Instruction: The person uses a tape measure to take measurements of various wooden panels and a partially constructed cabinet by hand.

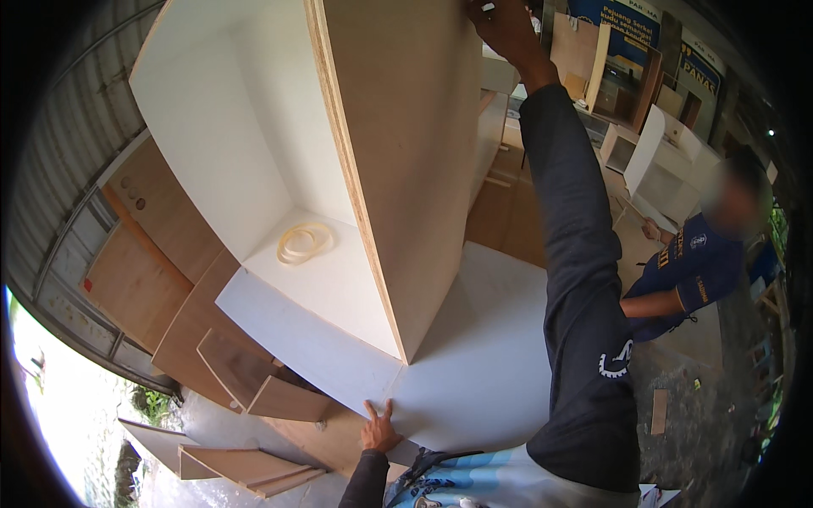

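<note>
A tall box-shaped cabinet (pixel 212 127), white inside with a bare plywood side panel (pixel 406 135), stands upright on a pale blue-white board surface (pixel 483 356). A loose coil of cream-coloured edging strip (pixel 295 256) lies on the cabinet's white bottom. My left hand (pixel 382 428) rests at the near edge of the board, fingers apart, below the cabinet's front corner. Stretched far forward, my right hand (pixel 510 35) is up by the far top of the plywood panel. Its fingers are curled, with a small white bit showing at them; what it is, I cannot make out.
Plywood panels (pixel 161 224) lean against a corrugated wall on the left, and more boards (pixel 241 466) lie low at the front left. To the right stands another person (pixel 690 262) in a dark blue shirt, near a white cabinet (pixel 669 169). Posters hang at the back.
</note>
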Demonstrator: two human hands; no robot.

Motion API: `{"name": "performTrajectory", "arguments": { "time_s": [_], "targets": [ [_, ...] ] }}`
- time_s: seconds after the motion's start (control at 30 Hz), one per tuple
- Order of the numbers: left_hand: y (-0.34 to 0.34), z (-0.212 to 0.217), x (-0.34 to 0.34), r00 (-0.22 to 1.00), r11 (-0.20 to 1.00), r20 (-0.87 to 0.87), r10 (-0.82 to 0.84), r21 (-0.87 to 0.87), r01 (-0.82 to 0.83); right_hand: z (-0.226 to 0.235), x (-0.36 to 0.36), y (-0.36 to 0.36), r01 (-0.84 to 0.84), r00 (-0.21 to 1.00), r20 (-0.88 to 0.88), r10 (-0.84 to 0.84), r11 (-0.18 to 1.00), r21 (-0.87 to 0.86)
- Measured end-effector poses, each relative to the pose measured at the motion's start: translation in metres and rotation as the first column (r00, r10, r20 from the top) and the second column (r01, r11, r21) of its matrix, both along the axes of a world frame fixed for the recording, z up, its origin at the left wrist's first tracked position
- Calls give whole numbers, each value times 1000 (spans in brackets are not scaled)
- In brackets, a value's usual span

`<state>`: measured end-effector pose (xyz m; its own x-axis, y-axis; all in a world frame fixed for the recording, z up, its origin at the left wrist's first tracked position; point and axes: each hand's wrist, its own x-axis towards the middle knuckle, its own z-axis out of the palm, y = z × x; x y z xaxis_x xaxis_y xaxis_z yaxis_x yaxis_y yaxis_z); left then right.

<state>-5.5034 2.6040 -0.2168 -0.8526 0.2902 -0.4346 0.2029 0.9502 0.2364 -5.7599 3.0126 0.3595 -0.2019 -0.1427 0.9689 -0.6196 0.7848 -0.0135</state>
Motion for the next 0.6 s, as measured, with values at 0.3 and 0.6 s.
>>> {"name": "performTrajectory", "arguments": {
  "time_s": [0.3, 0.6],
  "targets": [
    [6, -2, 2, 1000, 1000, -19, -4, 25, 5, -395, 56, -1, 213, 844, 529, 92, 847, -487],
    [2, 0, 3, 1000, 1000, -11, 10, -4, -10, -587, 162, -67, 329, 439, 892, 106, 905, -270]
  ]
}}
